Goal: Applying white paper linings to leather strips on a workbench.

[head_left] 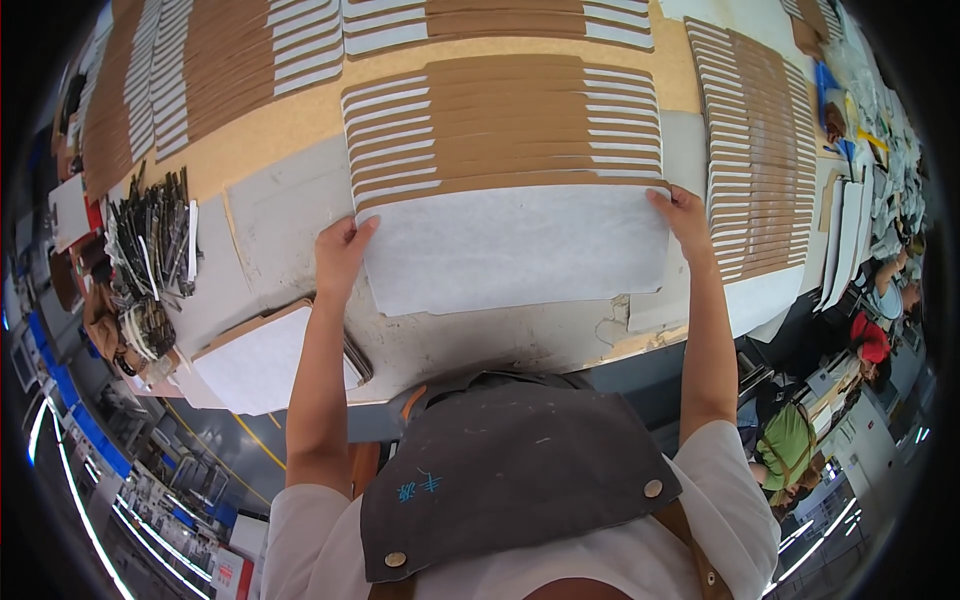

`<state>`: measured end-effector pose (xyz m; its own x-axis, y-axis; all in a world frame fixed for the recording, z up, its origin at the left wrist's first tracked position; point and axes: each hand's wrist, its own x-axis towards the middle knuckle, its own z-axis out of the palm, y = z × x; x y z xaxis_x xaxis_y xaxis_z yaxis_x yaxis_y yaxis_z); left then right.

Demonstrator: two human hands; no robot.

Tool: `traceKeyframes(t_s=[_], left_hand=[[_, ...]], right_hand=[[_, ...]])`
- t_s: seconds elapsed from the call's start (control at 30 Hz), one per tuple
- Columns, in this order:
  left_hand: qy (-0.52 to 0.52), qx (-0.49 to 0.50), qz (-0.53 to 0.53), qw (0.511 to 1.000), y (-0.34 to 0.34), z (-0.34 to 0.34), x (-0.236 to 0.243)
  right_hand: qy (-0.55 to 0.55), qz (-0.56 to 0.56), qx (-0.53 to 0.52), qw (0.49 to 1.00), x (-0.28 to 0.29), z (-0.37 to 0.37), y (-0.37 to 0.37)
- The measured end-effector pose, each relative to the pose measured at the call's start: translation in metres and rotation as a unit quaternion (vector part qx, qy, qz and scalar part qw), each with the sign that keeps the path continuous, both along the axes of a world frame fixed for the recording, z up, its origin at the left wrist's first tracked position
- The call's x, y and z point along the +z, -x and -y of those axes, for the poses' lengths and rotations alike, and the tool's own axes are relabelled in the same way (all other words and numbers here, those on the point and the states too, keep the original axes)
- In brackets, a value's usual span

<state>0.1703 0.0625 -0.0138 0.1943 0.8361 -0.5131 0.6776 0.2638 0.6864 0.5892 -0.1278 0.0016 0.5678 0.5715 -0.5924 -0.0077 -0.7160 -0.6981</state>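
A wide white-faced panel (515, 250) lies at the near end of an overlapping row of brown panels (510, 120) with white ends. My left hand (344, 252) grips its left edge, thumb on top and fingers beneath. At its upper right corner, my right hand (684, 218) pinches the edge the same way. The panel is roughly flat, its near edge toward my body. The fingers under it are partly hidden.
More overlapping brown-and-white rows lie at the back (500, 22), back left (220, 60) and right (760, 150). To the left are a bundle of dark strips (150, 235) and a stack of white sheets (262, 358). People, one in a green top (785, 447), are at the far right.
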Motion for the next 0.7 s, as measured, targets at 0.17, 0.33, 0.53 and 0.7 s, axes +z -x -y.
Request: traceKeyframes(t_s=[0.17,0.33,0.53,0.7], left_hand=[[-0.005,-0.010,-0.017,1.000,-0.005,-0.002,0.002],[-0.009,0.001,-0.023,1.000,-0.008,0.000,0.004],[-0.023,0.008,-0.045,0.999,-0.008,0.001,0.001],[-0.019,0.020,-0.044,0.999,-0.008,0.000,0.009]], right_hand=[[0.003,0.052,0.009,0.999,-0.006,0.000,-0.001],[0.047,0.138,0.044,0.988,0.001,-0.003,0.002],[-0.002,0.124,0.007,0.992,-0.018,0.010,-0.004],[0.046,0.145,0.018,0.988,-0.007,-0.003,0.007]])
